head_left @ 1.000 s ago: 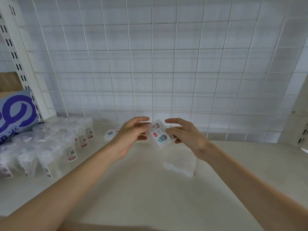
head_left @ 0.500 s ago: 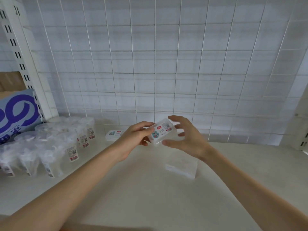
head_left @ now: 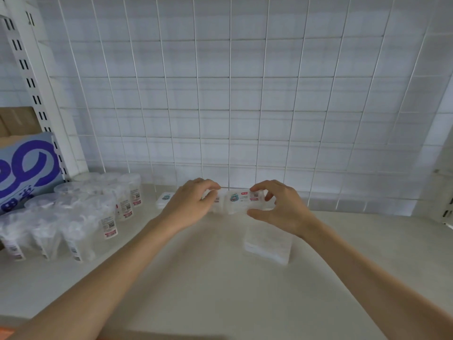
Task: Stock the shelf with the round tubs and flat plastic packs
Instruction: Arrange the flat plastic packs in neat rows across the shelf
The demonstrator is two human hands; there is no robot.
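Near the back of the white shelf [head_left: 220, 290], both hands are on a flat clear plastic pack [head_left: 241, 201] with a cartoon label. My right hand [head_left: 277, 207] pinches its right end between thumb and curled fingers. My left hand [head_left: 188, 204] covers its left end with curled fingers. Another labelled flat pack [head_left: 164, 200] lies just left of my left hand. A clear stack of flat packs [head_left: 268, 244] sits under my right wrist. Several round clear tubs [head_left: 81, 217] with barcode labels stand in rows at the left.
A white wire grid [head_left: 232, 94] closes the back of the shelf. A slotted white upright [head_left: 31, 77] stands at the left, with a blue and purple carton [head_left: 27, 168] and a brown cardboard box [head_left: 17, 121] beyond it. Another upright [head_left: 441, 190] is at the right.
Both hands have carried the flat pack forward and down to the back of the shelf. It has turned level, label up, next to the pack lying there.
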